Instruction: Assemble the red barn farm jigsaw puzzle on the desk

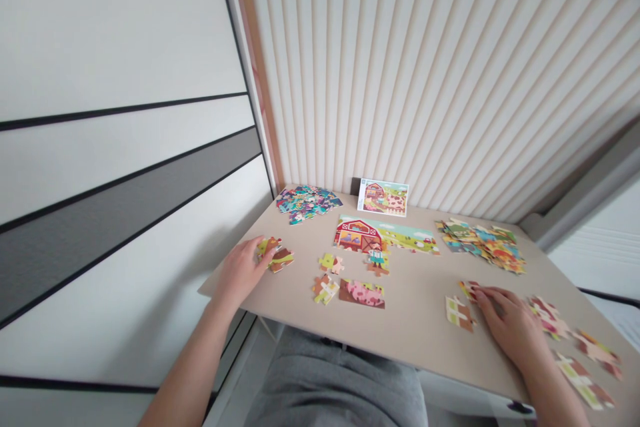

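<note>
My left hand (245, 270) rests at the table's left side, its fingers on a few brown and yellow-green puzzle pieces (283, 258). On the right, my right hand (503, 313) has its fingertips on a red and yellow piece (469, 289), beside a white-fence piece (459, 313). Between the hands lies a joined barn and field section (357, 233), with a figure piece (377, 259) attached below. Nearer me are a joined pink section (363, 293), an orange and white piece (325, 289) and a green and pink piece (331, 263).
A picture card (383, 197) leans at the back of the table (410, 327). A purple and teal pile (307, 201) lies back left, a yellow and orange pile (483, 243) back right. More pieces (583, 377) lie at the right edge. Pleated curtain behind.
</note>
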